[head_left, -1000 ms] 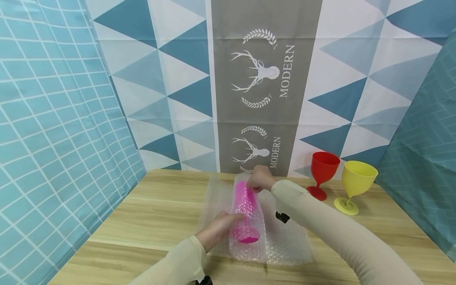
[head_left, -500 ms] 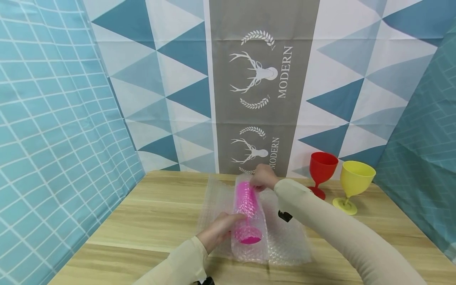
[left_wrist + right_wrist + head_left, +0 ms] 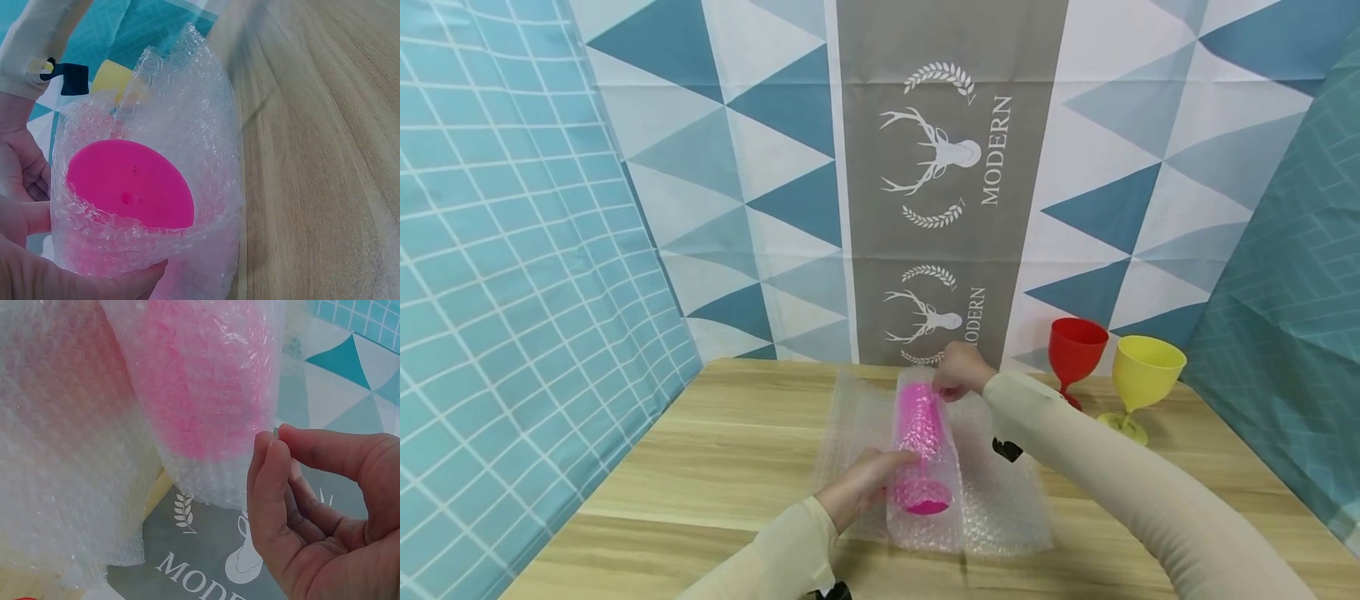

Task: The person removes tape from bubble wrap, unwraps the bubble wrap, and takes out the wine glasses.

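A pink goblet (image 3: 921,421) lies on its side inside clear bubble wrap (image 3: 1006,508), its round base (image 3: 131,181) towards me and visible through the wrap's near end in the left wrist view. My left hand (image 3: 867,483) grips the wrapped goblet from the left, around the stem and base, with the thumb on top. At the far end, my right hand (image 3: 961,371) pinches the wrap's edge between thumb and index finger, beside the goblet's bowl. In the right wrist view the right fingertips (image 3: 269,440) meet at that edge. More bubble wrap spreads loosely on both sides.
A red goblet (image 3: 1077,350) and a yellow goblet (image 3: 1146,375) stand upright at the back right of the wooden table (image 3: 737,450), beyond the right forearm. Patterned cloth (image 3: 790,208) hangs behind the table, with blue tiled cloth (image 3: 512,275) at the left.
My right hand has shifted slightly to the right along with the wrap's far end. The left hand keeps its grip and the wrapped goblet has barely moved.
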`<state>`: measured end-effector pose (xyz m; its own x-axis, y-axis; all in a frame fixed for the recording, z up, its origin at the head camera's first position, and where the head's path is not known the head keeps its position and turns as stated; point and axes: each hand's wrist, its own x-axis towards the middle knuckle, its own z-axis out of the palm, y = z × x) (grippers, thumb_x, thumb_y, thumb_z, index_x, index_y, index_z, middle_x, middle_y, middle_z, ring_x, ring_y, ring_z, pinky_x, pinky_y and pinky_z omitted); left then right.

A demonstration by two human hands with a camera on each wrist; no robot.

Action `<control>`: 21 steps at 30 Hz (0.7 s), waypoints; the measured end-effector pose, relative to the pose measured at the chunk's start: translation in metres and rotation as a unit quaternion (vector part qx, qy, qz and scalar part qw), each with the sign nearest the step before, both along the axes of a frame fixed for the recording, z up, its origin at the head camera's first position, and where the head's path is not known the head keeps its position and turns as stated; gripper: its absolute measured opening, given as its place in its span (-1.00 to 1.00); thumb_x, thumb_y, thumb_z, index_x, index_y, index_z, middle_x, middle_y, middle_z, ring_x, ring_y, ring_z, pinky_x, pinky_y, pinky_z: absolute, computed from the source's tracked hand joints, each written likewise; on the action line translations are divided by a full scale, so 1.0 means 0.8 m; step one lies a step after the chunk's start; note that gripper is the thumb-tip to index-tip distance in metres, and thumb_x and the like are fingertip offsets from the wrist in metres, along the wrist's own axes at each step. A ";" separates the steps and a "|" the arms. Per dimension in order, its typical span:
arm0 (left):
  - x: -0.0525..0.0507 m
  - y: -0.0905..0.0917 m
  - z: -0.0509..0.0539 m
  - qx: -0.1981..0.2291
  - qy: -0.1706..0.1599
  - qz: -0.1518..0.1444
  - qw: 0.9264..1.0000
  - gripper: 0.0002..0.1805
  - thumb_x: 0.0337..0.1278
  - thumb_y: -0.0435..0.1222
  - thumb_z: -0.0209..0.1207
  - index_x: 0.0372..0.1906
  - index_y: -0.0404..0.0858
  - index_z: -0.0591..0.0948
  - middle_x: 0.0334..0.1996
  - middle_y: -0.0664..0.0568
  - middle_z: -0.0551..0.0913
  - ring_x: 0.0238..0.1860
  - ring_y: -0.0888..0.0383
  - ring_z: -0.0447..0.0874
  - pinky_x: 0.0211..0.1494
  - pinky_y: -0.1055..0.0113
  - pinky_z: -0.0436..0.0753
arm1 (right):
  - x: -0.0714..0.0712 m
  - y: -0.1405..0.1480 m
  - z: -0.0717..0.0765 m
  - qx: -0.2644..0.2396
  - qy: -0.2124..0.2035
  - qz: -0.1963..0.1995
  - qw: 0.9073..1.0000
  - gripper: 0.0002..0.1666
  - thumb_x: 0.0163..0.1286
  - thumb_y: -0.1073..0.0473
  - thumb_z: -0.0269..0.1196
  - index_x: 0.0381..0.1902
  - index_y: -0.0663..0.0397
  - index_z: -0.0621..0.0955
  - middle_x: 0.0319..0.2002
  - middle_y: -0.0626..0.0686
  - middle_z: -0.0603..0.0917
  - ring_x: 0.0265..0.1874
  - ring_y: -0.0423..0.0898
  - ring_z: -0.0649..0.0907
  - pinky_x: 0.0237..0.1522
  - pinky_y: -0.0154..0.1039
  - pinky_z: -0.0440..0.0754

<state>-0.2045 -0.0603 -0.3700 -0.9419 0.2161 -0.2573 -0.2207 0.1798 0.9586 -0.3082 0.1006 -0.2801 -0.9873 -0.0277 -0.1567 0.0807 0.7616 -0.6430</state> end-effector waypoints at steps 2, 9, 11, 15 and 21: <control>0.000 0.000 -0.001 0.003 -0.002 -0.001 1.000 -0.50 0.15 -0.18 0.18 0.04 -0.52 0.53 0.02 -0.31 0.62 0.00 -0.04 0.66 0.18 0.07 0.63 | -0.002 0.001 -0.001 0.001 -0.005 0.000 1.000 -0.75 -0.07 0.48 0.34 -0.36 0.43 0.56 -0.68 0.08 0.63 -0.78 -0.17 0.60 -0.40 -0.23 0.76; 0.000 0.000 -0.001 0.010 -0.003 -0.004 1.000 -0.47 0.16 -0.19 0.17 0.08 -0.53 0.49 0.03 -0.31 0.61 0.03 -0.08 0.65 0.21 0.05 0.60 | 0.003 0.002 0.010 0.004 -0.016 0.005 1.000 -0.83 -0.04 0.48 0.35 -0.43 0.39 0.58 -0.67 0.11 0.66 -0.76 -0.16 0.62 -0.49 -0.29 0.73; -0.001 0.001 0.000 0.008 -0.002 -0.003 1.000 -0.47 0.16 -0.18 0.17 0.09 -0.54 0.49 0.04 -0.31 0.61 0.05 -0.11 0.63 0.22 0.03 0.59 | 0.003 0.003 0.010 0.002 -0.011 0.006 1.000 -0.84 -0.03 0.48 0.34 -0.44 0.39 0.58 -0.66 0.12 0.66 -0.76 -0.16 0.62 -0.49 -0.30 0.73; -0.001 0.001 -0.001 0.009 -0.003 -0.001 1.000 -0.46 0.17 -0.19 0.16 0.10 -0.55 0.48 0.06 -0.33 0.59 0.08 -0.14 0.61 0.24 0.01 0.57 | 0.001 0.007 0.008 0.009 0.004 0.007 1.000 -0.82 -0.02 0.46 0.37 -0.42 0.38 0.59 -0.68 0.08 0.64 -0.76 -0.18 0.61 -0.49 -0.30 0.73; 0.001 0.001 -0.003 0.028 -0.002 -0.001 1.000 -0.49 0.18 -0.21 0.15 0.10 -0.54 0.48 0.05 -0.32 0.59 0.05 -0.08 0.63 0.24 0.04 0.58 | 0.000 0.021 0.009 0.035 0.026 0.014 0.999 -0.86 -0.03 0.40 0.38 -0.59 0.30 0.58 -0.74 0.02 0.61 -0.79 -0.21 0.60 -0.50 -0.31 0.73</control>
